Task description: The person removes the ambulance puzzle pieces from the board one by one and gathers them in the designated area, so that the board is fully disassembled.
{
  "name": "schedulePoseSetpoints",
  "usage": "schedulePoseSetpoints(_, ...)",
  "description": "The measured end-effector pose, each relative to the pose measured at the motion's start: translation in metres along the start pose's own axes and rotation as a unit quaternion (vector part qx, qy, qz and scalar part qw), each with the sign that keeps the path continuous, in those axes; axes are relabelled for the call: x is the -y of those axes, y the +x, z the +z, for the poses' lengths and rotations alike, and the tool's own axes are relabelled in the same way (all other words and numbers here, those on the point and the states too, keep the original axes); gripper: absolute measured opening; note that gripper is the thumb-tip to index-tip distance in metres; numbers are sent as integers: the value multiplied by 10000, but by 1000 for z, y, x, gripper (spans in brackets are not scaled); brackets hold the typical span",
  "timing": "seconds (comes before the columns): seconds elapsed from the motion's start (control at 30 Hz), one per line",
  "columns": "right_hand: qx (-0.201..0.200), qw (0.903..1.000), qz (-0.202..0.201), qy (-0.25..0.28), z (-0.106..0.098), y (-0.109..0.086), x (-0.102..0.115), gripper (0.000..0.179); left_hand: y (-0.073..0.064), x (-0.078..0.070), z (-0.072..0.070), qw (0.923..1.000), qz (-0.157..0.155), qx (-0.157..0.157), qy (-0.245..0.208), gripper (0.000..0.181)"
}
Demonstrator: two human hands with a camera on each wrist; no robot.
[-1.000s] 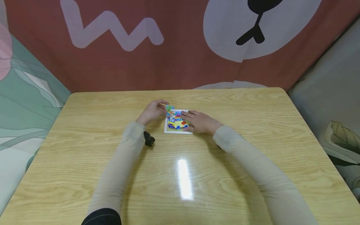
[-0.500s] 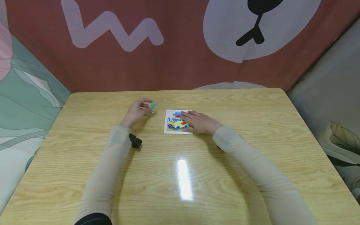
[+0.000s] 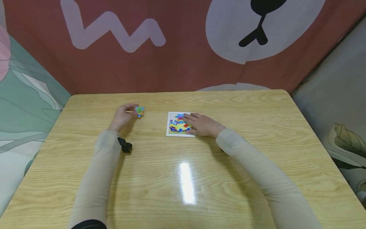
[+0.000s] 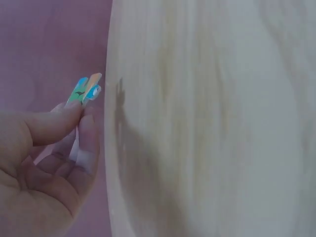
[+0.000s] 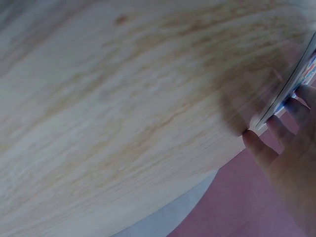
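The left hand [image 3: 122,116] pinches a colourful puzzle piece [image 3: 139,111] between thumb and fingers, between nine and ten o'clock of the white-framed puzzle [image 3: 175,135] on the desk [image 3: 160,181]. The right hand [image 3: 205,125], fingers extended, rests across the puzzle's three o'clock side.

Green, blue and orange mark a puzzle piece [image 3: 139,111] at left; a yellow van [image 3: 179,126] with a red cross decorates a white-framed puzzle [image 3: 168,127] on the wood-grained worktop [image 3: 155,178].
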State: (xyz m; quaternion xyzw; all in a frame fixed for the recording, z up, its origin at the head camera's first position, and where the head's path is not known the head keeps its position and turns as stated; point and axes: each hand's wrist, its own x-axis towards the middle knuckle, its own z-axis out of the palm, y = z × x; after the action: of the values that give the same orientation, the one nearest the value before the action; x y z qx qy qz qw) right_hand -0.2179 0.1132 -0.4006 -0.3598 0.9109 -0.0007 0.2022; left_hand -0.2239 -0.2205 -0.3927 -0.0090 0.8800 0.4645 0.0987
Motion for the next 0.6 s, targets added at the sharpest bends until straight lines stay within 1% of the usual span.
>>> schedulePoseSetpoints(0.13,10,10000,14,42,0,0,0,70,-1,9,-7,9998,-144,-99,42,45)
schedulePoseSetpoints(0.33,-21,10000,6,85,0,0,0,70,-3,15,-15,9996,-132,-178,175,47)
schedulePoseSetpoints(0.43,-40,10000,4,84,0,-1,0,70,-5,17,-17,9994,-237,-168,175,47)
schedulePoseSetpoints(0.6,-61,10000,6,67,0,-1,1,70,-5,22,-19,9986,-489,-182,51,48)
